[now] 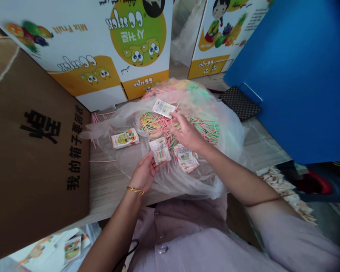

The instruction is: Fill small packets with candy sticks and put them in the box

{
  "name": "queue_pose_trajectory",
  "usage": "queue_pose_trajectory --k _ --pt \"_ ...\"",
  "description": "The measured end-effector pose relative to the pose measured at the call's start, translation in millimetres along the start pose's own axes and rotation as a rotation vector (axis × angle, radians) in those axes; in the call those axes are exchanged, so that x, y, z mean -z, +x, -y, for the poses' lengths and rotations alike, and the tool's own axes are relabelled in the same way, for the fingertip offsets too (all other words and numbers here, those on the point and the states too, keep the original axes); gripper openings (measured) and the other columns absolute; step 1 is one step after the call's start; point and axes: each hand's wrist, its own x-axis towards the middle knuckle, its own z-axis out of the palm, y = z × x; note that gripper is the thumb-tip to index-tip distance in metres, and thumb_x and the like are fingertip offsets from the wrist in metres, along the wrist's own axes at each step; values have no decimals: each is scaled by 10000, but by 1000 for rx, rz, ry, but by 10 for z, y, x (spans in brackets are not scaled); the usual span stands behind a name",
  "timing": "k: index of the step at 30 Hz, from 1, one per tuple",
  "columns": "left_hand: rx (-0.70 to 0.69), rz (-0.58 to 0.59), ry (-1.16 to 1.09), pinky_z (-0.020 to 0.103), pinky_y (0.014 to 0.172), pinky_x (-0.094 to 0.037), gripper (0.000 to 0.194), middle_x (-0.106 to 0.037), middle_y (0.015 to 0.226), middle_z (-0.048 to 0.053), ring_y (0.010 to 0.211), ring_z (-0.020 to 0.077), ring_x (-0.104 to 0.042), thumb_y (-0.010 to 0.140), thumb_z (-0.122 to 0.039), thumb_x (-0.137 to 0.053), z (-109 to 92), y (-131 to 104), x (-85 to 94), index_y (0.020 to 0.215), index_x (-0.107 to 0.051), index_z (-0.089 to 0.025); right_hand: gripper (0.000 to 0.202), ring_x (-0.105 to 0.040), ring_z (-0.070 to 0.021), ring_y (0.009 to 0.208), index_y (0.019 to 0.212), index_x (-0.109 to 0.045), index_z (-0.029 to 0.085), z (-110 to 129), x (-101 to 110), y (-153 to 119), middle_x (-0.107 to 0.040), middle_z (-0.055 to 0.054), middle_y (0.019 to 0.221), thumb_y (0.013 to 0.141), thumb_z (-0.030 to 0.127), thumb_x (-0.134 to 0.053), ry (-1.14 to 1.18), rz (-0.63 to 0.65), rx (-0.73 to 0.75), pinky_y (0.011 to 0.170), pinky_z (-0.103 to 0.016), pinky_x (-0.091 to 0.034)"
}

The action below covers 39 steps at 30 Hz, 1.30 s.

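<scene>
Shirt [184, 245] nearest; over the bag [229, 121], left hand [144, 172] pinches 1 packet [160, 150], right hand [188, 132] another packet [163, 108]: likely light; grip edges!

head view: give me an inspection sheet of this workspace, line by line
Surface: grey wood-grain table, partly covered by a translucent plastic bag
Job's things: thin pink, green and yellow sticks in the open bag; small white printed packets piled on its near side
Clutter: loose pink sticks at the bag's left edge
Hands: left hand and right hand each hold a packet
Cables: thin black cord beside the left forearm
Surroundings: brown cardboard box left, white-and-orange printed cartons behind, blue panel right
</scene>
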Motion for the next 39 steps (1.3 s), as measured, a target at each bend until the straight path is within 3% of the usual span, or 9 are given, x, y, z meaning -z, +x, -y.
queue_pose_trajectory --k 3,6,13,16,22,26,29,34,39 --pt "-28 27 20 388 975 -574 428 -742 1248 91 1118 245 -700 717 -371 -862 -5 -39 0 1101 -760 -213 361 -648 -220 1150 1280 -595 223 -85 -171 -64 -683 -97 1260 959 387 -605 229 368 -33 980 -377 -517" --pt "-58 11 106 353 868 -588 438 -763 1142 54 967 209 -712 664 -354 -896 13 -66 22 1063 -771 -222 211 -661 -174 925 1040 -645 187 -162 -350 -113 -704 -32 986 923 361 -624 334 529 -45 868 -318 -518" --pt "-142 -55 322 324 711 -560 469 -762 962 44 835 208 -679 647 -507 -870 49 -91 237 994 -764 -210 170 -574 -140 751 967 -650 177 -66 -442 -119 -635 20 817 888 326 -631 233 524 -32 725 -266 -417" --pt "-248 -144 395 273 624 -511 466 -758 951 43 779 188 -649 679 -531 -833 39 -60 396 1004 -739 -210 109 -542 -130 724 887 -631 180 47 -622 -9 -604 34 771 901 287 -616 140 487 -7 687 -252 -374" --pt "-568 -427 907 291 783 -455 238 -730 886 48 789 181 -608 842 -423 -662 -293 168 803 941 -718 -213 151 -585 -146 819 1049 -664 157 295 -1077 356 -675 -21 933 913 212 -630 13 411 51 755 -262 -399" --pt "-566 -517 1101 325 818 -433 166 -709 833 53 807 215 -595 836 -379 -657 -467 374 1007 873 -690 -220 236 -639 -173 991 1169 -654 171 380 -828 353 -699 -82 1179 948 241 -607 23 239 82 883 -280 -436" --pt "-581 -550 1149 368 883 -423 167 -711 894 86 902 254 -600 832 -371 -676 -464 461 1091 902 -670 -219 181 -653 -190 897 1008 -693 198 267 -383 153 -736 -42 996 985 302 -546 -40 216 52 811 -295 -437" --pt "-633 -590 1366 418 929 -427 188 -695 942 103 937 285 -594 884 -375 -652 -426 474 1124 967 -627 -209 248 -612 -181 743 870 -657 206 -233 241 -375 -707 -23 838 983 376 -517 -218 165 -90 693 -297 -387" --pt "-698 -752 1339 448 965 -435 344 -643 1051 110 1042 302 -597 886 -393 -691 -384 408 1034 1103 -535 -177 232 -615 -199 815 885 -643 192 -630 284 -861 -702 -56 883 979 375 -538 -430 65 -221 752 -308 -412"
